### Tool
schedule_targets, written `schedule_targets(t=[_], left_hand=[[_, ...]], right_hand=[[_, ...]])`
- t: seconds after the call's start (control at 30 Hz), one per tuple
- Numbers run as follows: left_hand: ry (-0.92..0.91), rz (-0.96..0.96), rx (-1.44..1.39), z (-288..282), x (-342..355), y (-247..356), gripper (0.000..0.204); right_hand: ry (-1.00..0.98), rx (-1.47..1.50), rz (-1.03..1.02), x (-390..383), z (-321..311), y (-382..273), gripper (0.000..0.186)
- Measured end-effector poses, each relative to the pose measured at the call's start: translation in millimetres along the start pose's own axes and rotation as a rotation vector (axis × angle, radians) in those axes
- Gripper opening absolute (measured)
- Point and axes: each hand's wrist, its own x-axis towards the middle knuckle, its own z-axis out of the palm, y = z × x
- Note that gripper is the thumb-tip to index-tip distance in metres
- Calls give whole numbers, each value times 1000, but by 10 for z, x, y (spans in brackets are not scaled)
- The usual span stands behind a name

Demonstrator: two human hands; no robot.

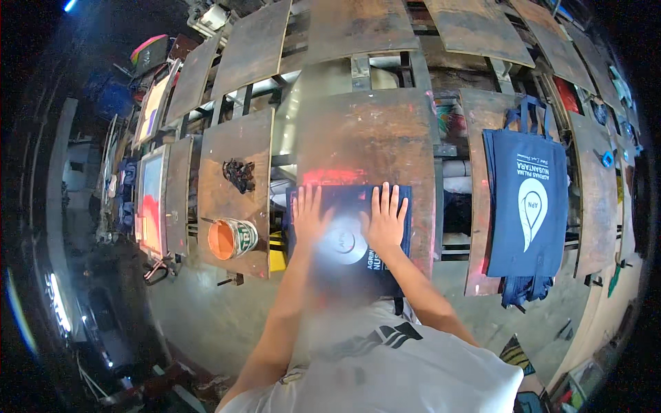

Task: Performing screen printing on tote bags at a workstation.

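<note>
A navy blue cloth bag (352,199) with a white round emblem and white lettering lies flat on the wooden board (365,138) in front of me. My left hand (310,217) rests palm down on its left side, fingers stretched toward the bag's far edge. On the right side, my right hand (385,219) presses flat with its fingers spread. Neither hand grips anything. A hazy smear over the middle of the view blurs part of the emblem and the left hand's inner edge.
On the left board stand a tub of orange paint (233,239) and a dark crumpled clump (239,175). Framed screens (152,199) lean farther left. Several navy bags (502,206) lie stacked on the right board. More wooden boards (358,27) line the far side, with gaps between them.
</note>
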Motion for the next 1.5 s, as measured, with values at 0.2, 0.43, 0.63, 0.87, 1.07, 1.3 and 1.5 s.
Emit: schedule_targets(t=[0.2, 0.43, 0.63, 0.87, 1.07, 1.3, 1.5], left_hand=[[29, 3, -18, -1, -34, 5, 70], [70, 15, -48, 49, -52, -83, 70], [125, 38, -93, 82, -101, -106, 70], [156, 51, -53, 148, -201, -166, 70], [197, 116, -53, 99, -243, -151, 70], [-66, 412, -203, -182, -1444, -211, 68], [-40, 250, -208, -233, -1845, -611, 70]], right_hand=[[75, 33, 22, -61, 27, -111, 76], [72, -87, 19, -73, -60, 191, 79], [222, -206, 212, -360, -101, 71, 72], [133, -118, -6, -1343, -15, -290, 68], [169, -218, -36, -1256, 73, -296, 67], [110, -218, -19, -1299, 121, -272, 70], [173, -244, -44, -1309, 182, -277, 67]])
